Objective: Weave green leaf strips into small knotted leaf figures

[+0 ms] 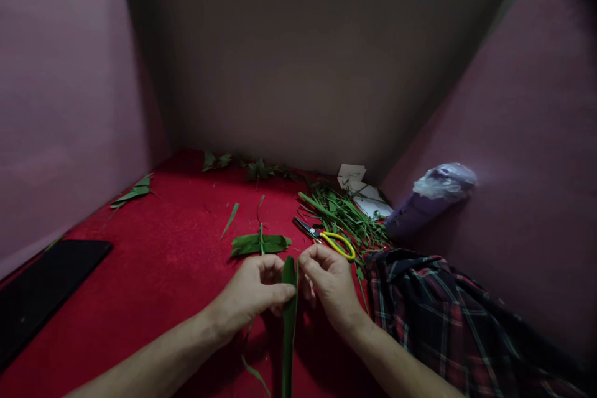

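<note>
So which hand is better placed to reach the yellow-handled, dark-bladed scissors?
Probably the right hand: its fingers are nearer the scissors. The left hand is farther, holding a long green leaf.

Has a bare left hand (261, 289) and a bare right hand (329, 283), both with rounded thumbs and curved knuckles. Narrows at the wrists, then widens smoothly into a bare left forearm (158, 351) and a bare right forearm (401, 360). At far right, shows plaid cloth (448, 317), near-black with dull red bands and thin pale lines, loosely creased; cannot tell if worn.
</note>
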`<state>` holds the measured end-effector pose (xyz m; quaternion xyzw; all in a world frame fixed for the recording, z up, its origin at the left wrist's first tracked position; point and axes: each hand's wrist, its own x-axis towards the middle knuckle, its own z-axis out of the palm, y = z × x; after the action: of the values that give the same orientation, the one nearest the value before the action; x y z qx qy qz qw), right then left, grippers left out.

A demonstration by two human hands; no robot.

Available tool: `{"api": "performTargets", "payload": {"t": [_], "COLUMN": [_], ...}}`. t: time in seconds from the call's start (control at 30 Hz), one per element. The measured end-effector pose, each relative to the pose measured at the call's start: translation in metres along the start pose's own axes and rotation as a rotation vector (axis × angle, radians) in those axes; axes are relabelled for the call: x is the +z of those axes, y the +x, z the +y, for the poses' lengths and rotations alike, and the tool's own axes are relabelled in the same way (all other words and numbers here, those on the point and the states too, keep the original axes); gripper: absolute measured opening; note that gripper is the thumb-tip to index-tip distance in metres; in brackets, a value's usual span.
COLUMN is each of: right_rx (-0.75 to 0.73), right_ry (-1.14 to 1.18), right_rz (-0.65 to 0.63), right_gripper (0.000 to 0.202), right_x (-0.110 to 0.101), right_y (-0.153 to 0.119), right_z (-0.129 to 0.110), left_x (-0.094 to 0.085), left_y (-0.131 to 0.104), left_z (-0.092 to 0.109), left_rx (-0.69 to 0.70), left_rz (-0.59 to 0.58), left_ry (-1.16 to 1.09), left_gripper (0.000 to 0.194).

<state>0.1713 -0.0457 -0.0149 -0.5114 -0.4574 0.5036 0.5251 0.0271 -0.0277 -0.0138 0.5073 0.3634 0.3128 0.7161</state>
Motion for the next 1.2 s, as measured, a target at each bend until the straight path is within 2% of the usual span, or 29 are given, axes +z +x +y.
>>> {"api": "performTargets", "payload": {"t": [0.17,0.5,0.67,0.8,1.2], "right_rx": [-0.019,0.016,0.003,-0.023,-0.046], "right_ry": [0.003,0.045,0.063,0.070,0.098], "right_rz": [0.028,0.034,0.046,0.073,0.078], "right_gripper": [0.020,0.021,0.020,0.020,0.019], "right_x": [-0.0010,-0.0035,-0.0046,-0.0053,-0.0070], "right_y": [0.0009,0.0039,0.0043,0.0053,0.0073], "right_z": [-0.0003,0.0034,0.0028,0.0024,0.0062], "left_x": [0.0015,0.0022,0.0013,0.0008,-0.0018], "left_y": [-0.0039,-0.0023,-0.0039,-0.0051,-0.0033], "left_z": [0.0019,-0.0010,0.0022,0.0019,-0.0074], "left_rx": [-0.069,0.029,-0.031,-0.087,-0.070], "left_rz": [-0.044,0.018,-0.057,-0.122,-0.104], "left_ry": [0.034,0.059,-0.005,0.045,0.025], "left_gripper": [0.018,0.013,0.015,0.011,0.012]}}
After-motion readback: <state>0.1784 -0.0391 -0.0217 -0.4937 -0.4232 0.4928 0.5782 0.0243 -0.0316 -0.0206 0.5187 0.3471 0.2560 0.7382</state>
